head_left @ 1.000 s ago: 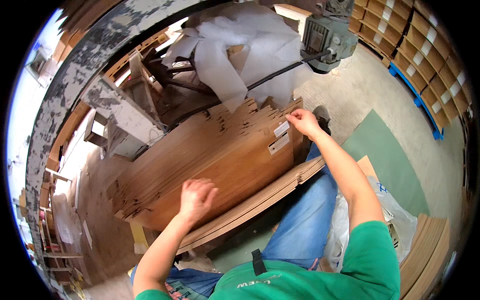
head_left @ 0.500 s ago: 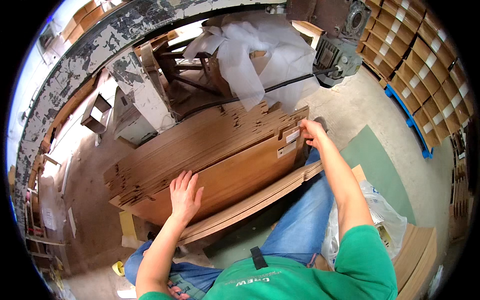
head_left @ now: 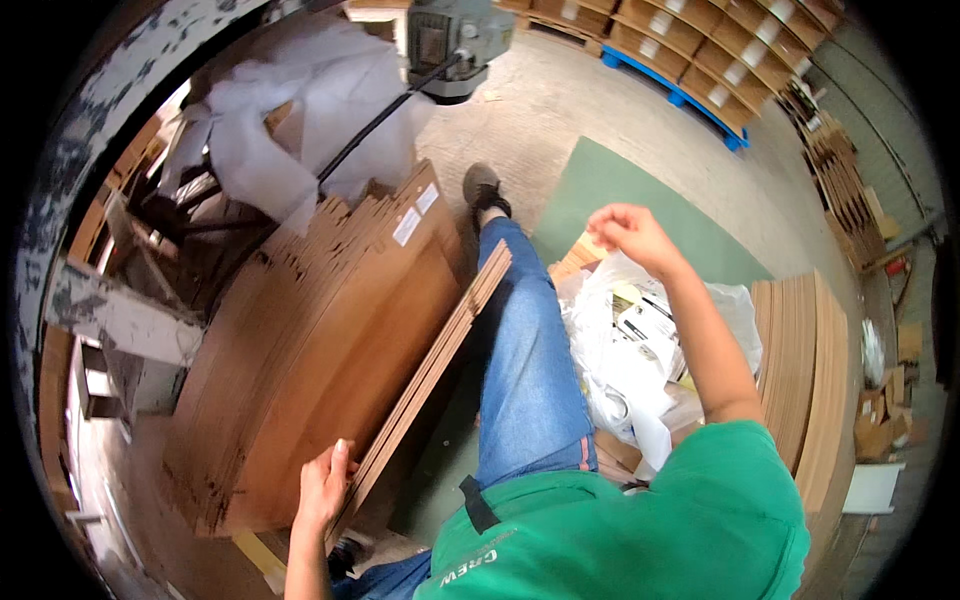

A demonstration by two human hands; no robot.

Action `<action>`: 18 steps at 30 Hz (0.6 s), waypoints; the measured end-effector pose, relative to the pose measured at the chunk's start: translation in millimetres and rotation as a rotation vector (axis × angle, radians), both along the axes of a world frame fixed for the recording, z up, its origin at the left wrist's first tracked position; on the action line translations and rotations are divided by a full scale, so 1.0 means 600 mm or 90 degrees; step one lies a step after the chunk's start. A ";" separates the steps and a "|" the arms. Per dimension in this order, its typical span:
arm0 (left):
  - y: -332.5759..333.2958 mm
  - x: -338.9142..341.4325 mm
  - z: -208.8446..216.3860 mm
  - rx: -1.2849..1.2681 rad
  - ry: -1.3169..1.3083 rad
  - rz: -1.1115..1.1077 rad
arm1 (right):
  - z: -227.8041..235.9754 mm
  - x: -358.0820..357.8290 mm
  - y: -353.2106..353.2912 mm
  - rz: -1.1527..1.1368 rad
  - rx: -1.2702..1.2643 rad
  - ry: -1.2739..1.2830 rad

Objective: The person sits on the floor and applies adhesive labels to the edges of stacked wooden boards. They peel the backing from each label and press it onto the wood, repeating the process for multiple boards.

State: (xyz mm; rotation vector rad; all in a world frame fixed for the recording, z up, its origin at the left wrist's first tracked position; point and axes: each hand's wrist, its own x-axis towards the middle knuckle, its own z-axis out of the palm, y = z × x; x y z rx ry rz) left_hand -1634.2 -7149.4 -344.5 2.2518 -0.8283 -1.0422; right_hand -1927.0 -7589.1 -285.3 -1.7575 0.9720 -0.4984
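Observation:
A stack of brown flat cardboard sheets (head_left: 330, 370) stands on edge at my left, with two white labels (head_left: 407, 226) at the far end of its front sheet. A thinner bundle of cardboard sheets (head_left: 425, 372) leans apart from it, by my leg. My left hand (head_left: 322, 488) is at this bundle's near end, fingers loosely bent; whether it touches the edge is unclear. My right hand (head_left: 637, 238) hovers above the far side of a clear plastic bag (head_left: 650, 440), fingers slightly curled and blurred, nothing visible in them. White labels or papers (head_left: 650, 330) lie in the bag.
Right of the bag stand more cardboard sheets (head_left: 800, 370). A green mat (head_left: 640, 190) covers the floor ahead. A motor (head_left: 455, 45) with a black cable and white plastic film (head_left: 300, 110) are at far left. Stacked boxes (head_left: 690, 45) sit on a blue pallet (head_left: 675, 95).
The view has turned right. My right hand has left the labelled end of the stack and swung over to the bag. My left hand has come off the front sheet's face.

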 end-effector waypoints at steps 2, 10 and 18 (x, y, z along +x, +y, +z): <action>0.012 -0.004 -0.016 -0.035 0.045 0.014 | 0.003 -0.072 0.033 0.005 0.054 0.065; 0.010 -0.027 -0.003 -0.075 0.153 0.002 | -0.123 -0.261 0.108 -0.110 -0.347 0.567; 0.017 -0.011 -0.003 -0.040 0.075 -0.035 | -0.147 -0.254 0.123 -0.269 -0.210 0.696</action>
